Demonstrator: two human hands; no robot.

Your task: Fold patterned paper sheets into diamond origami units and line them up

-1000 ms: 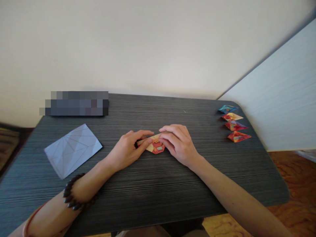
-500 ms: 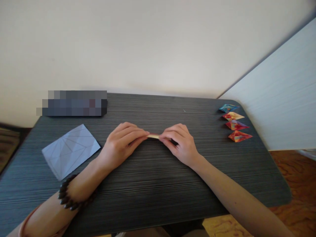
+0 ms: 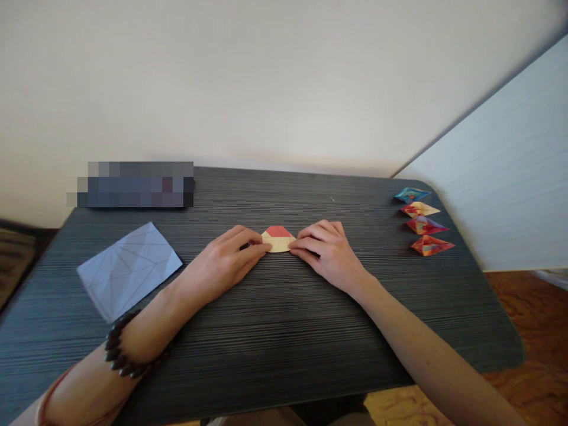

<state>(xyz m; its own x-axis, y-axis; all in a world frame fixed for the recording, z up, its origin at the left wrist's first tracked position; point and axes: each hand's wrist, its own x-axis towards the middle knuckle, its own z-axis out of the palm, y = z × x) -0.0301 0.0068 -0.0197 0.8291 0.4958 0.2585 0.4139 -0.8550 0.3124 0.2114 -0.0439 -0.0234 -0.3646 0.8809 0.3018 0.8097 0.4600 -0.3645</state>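
Between my hands, over the middle of the dark table, is a small piece of folded paper (image 3: 278,241), cream along its lower part with a red patch at the top. My left hand (image 3: 237,251) pinches its left corner between thumb and fingers. At the right corner, my right hand (image 3: 326,248) holds it in a similar pinch. The cream face is turned toward me, and faint crease lines cross it. My fingertips cover both ends of the paper.
A creased bluish-white square sheet (image 3: 133,269) lies to the left, beside my forearm. Several folded, colourful paper pieces (image 3: 426,225) stand in a column near the right edge. A blurred-out dark box-like object (image 3: 137,192) sits at the back left, near the wall (image 3: 284,89).
The paper was seen as a thin strip edge-on; now its cream and red face shows. My left hand has shifted slightly, and both hands still pinch the ends.
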